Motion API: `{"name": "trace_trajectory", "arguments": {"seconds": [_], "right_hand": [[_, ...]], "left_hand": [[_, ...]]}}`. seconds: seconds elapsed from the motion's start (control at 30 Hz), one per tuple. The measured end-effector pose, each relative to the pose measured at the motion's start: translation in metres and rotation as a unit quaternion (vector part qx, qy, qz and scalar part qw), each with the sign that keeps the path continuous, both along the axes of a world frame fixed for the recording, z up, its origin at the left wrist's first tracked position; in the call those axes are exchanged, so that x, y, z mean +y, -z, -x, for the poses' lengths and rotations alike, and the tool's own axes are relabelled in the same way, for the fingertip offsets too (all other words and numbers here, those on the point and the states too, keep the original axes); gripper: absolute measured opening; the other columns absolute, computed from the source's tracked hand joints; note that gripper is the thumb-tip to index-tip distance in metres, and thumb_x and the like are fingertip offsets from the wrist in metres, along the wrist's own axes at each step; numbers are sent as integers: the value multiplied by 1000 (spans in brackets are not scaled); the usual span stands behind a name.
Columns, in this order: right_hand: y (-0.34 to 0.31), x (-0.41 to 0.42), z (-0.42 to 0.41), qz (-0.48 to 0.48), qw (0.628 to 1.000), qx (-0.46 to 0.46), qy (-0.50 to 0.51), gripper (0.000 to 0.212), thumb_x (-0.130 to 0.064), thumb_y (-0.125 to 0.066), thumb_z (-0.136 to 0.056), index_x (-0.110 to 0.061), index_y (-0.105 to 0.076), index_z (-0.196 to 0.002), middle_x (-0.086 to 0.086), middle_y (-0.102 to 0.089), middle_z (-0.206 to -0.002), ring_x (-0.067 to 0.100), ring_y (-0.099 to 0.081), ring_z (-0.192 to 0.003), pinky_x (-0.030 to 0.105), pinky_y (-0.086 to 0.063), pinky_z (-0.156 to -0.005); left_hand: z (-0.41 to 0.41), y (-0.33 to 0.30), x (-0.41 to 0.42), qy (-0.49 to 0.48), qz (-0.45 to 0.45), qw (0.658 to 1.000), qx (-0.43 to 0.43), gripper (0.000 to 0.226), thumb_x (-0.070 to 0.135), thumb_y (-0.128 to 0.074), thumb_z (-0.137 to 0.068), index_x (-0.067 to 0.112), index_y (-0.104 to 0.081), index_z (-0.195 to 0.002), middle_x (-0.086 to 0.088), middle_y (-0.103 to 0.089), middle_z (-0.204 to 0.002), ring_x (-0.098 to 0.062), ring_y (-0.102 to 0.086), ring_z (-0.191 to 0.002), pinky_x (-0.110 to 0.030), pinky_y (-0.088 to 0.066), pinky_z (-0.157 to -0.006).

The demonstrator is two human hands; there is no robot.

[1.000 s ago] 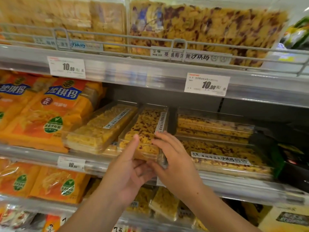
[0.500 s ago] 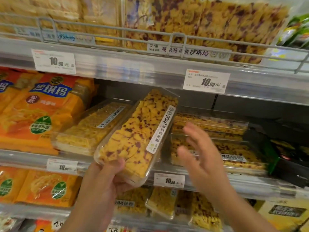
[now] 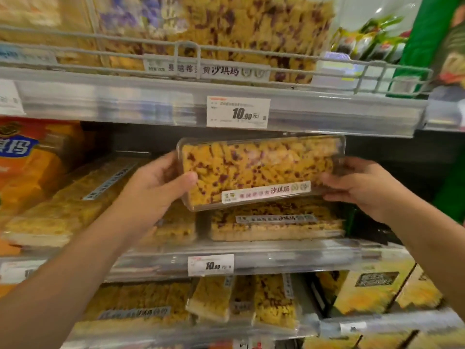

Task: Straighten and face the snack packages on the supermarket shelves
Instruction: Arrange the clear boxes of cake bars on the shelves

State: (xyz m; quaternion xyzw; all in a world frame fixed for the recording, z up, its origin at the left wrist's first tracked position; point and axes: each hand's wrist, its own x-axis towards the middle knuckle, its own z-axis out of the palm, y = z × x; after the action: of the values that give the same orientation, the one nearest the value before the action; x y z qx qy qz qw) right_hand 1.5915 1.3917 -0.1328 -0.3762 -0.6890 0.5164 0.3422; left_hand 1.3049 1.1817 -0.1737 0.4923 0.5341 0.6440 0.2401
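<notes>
Snack package [image 3: 256, 170] held between both hands' fingers [image 3: 334, 180].

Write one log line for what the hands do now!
both hands: left hand, right hand | hold: clear snack box | over: stacked box

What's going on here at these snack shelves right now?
A person is tidying the shelves. Both hands hold one clear snack box by its ends, left hand and right hand, label facing out. It is lifted, slightly tilted, above a matching box lying on the middle shelf, not yet set down.
</notes>
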Motion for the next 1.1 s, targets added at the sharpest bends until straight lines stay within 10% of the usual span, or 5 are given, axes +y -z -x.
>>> {"name": "trace_trajectory", "arguments": {"seconds": [0.43,0.7,1.1], "right_hand": [[-7,30,-27,-179,961,-208,39,76,-10,-85,-66,-20,-51,-134,-5,-62,-113,17,-58,-106,34,-51,-91],[1,44,-24,-229,941,-248,16,78,-21,-85,-69,-21,-44,-135,-3,-58,-118,20,-57,-106,35,-52,-88],[-8,43,-23,-186,949,-253,-33,101,-19,-90,-63,-28,-33,-146,-2,-51,-134,22,-51,-118,37,-47,-98]], "left_hand": [[-24,17,43,-112,114,983,92,48,12,-60,-92,59,-57,-101,21,-70,-103,-6,-61,-108,-40,-52,-93],[-37,19,39,-183,126,963,152,65,11,-66,-88,39,-36,-139,13,-59,-119,-15,-53,-121,-47,-48,-100],[-42,13,35,-110,81,990,20,98,16,-79,-56,39,-34,-140,10,-64,-116,-12,-63,-109,-44,-53,-92]]}}
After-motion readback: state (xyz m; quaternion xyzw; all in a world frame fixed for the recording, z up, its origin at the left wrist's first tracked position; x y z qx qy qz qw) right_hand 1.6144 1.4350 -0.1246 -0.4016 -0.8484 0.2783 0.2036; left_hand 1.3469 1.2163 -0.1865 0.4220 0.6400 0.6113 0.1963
